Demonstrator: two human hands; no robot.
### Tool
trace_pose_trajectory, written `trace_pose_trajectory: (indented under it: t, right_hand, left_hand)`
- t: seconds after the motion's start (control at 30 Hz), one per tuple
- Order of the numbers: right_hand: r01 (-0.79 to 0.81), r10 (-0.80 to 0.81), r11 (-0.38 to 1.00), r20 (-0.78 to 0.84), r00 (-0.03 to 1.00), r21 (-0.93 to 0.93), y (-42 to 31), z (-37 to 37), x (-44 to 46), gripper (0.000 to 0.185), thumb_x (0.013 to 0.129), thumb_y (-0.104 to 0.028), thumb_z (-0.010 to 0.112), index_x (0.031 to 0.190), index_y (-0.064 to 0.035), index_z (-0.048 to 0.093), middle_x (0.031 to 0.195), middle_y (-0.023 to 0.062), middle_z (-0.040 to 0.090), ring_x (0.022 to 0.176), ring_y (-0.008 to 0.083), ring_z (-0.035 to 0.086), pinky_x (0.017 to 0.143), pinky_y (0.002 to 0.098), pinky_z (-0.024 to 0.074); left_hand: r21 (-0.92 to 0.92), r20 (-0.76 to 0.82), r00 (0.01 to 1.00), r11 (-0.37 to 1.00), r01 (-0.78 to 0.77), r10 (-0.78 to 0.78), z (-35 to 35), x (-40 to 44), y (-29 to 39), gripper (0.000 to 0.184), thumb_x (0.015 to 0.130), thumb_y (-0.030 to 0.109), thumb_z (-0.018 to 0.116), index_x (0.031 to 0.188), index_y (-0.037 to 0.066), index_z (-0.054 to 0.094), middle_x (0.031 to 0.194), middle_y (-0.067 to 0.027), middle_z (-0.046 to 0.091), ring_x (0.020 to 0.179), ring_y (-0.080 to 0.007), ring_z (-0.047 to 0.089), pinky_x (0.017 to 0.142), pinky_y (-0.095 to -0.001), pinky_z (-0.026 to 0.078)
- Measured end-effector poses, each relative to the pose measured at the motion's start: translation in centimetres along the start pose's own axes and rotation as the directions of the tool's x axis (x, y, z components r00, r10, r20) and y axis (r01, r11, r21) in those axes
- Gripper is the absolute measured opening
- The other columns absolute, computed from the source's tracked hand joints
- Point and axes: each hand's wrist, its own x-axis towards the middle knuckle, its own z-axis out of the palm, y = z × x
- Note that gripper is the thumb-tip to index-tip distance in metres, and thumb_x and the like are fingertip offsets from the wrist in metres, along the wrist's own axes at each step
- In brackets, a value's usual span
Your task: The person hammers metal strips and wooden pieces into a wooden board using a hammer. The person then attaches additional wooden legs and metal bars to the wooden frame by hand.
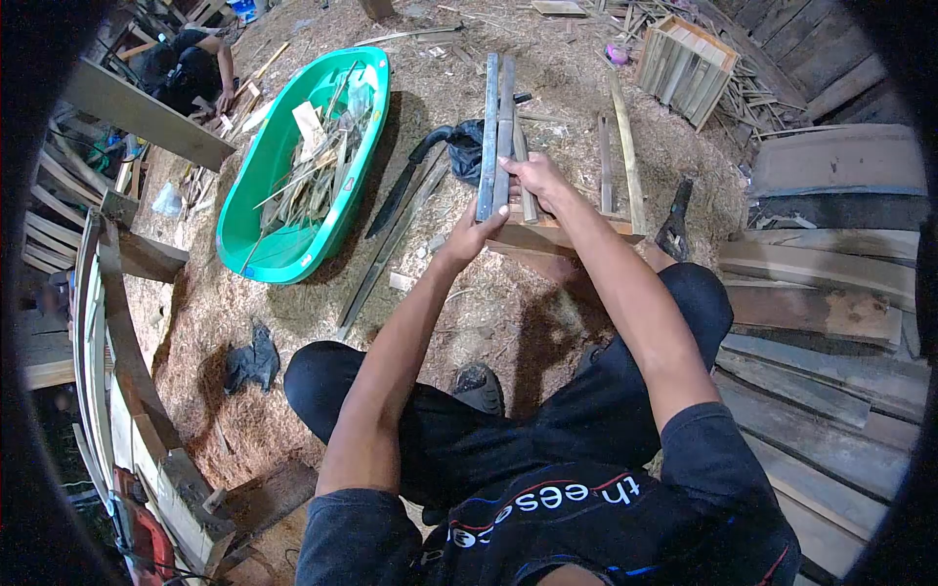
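Two narrow grey wooden slats (pixel 496 117) stand side by side in front of me, pointing away. My left hand (pixel 471 234) is closed on their near ends, thumb on top. Farther up, my right hand (pixel 535 181) grips the right side of the slats, with another short wooden piece (pixel 525 166) beside and beneath it. Just under my hands lies a wooden block or crate (pixel 547 237), partly hidden by my right forearm. A black plastic bag (pixel 467 151) and a machete (pixel 393 198) with a black handle lie left of the slats.
A green tub (pixel 233 220) holding wood scraps stands to the left. A slatted wooden crate (pixel 684 70) is at the back right. A dark-handled tool (pixel 676 220) lies near my right knee. Planks (pixel 821 391) are stacked at right. Another person (pixel 186 73) crouches at the upper left.
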Motion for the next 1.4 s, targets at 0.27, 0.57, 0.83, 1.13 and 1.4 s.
trace_pose_trajectory:
  t: [0.27,0.57,0.83,1.13,1.4]
  right_hand:
    - [-0.012,0.012,1.000,0.014,1.000,-0.015,0.0,-0.6,0.3,0.022,0.090,-0.013,0.062,0.105,0.0034,0.059,0.094,0.0134,0.066,0.078,0.0248,0.068,0.070,0.0382,0.0585]
    - [-0.020,0.020,1.000,-0.017,1.000,-0.012,-0.6,-0.7,0.1,0.022,0.090,-0.012,0.063,0.104,0.0045,0.059,0.092,0.0141,0.066,0.077,0.0247,0.068,0.068,0.0368,0.0582]
    - [-0.024,0.024,1.000,-0.011,1.000,0.003,-1.1,-0.2,-0.4,0.022,0.091,-0.009,0.059,0.107,0.0060,0.057,0.094,0.0161,0.066,0.078,0.0264,0.068,0.068,0.0373,0.0590]
    - [-0.078,0.078,0.997,0.012,0.997,0.018,-1.3,-0.7,-0.6,0.026,0.093,-0.014,0.058,0.112,0.0041,0.057,0.101,0.0172,0.066,0.086,0.0258,0.069,0.073,0.0374,0.0586]
    - [-0.058,0.058,0.998,0.012,0.998,-0.007,-0.8,-0.9,0.0,0.026,0.093,-0.015,0.058,0.111,0.0041,0.057,0.099,0.0164,0.067,0.086,0.0260,0.069,0.075,0.0383,0.0584]
  left_hand:
    - [-0.051,0.012,1.000,0.999,0.002,-0.001,-0.2,0.3,-0.8,0.050,0.094,0.027,0.059,0.135,0.003,0.041,0.125,-0.0075,0.053,0.115,-0.0177,0.048,0.100,-0.0334,0.036]
    - [-0.040,0.055,0.998,0.999,-0.018,0.020,-0.4,0.8,-1.1,0.062,0.091,0.035,0.061,0.139,0.003,0.038,0.127,-0.0093,0.052,0.117,-0.0195,0.047,0.102,-0.0348,0.033]
    - [-0.066,0.050,0.999,0.998,-0.007,0.011,-0.5,0.9,-1.3,0.055,0.090,0.023,0.062,0.137,0.005,0.038,0.122,-0.0061,0.053,0.112,-0.0165,0.048,0.098,-0.0327,0.037]
    - [-0.062,0.040,0.996,0.995,-0.076,0.079,-0.2,0.9,-1.1,0.055,0.089,0.022,0.063,0.136,0.006,0.039,0.122,-0.0064,0.053,0.112,-0.0174,0.049,0.099,-0.0330,0.037]
    - [-0.069,0.027,0.999,0.997,-0.044,0.046,-0.1,0.9,-1.2,0.057,0.088,0.025,0.066,0.135,0.006,0.040,0.117,-0.0064,0.055,0.105,-0.0168,0.051,0.094,-0.0332,0.040]
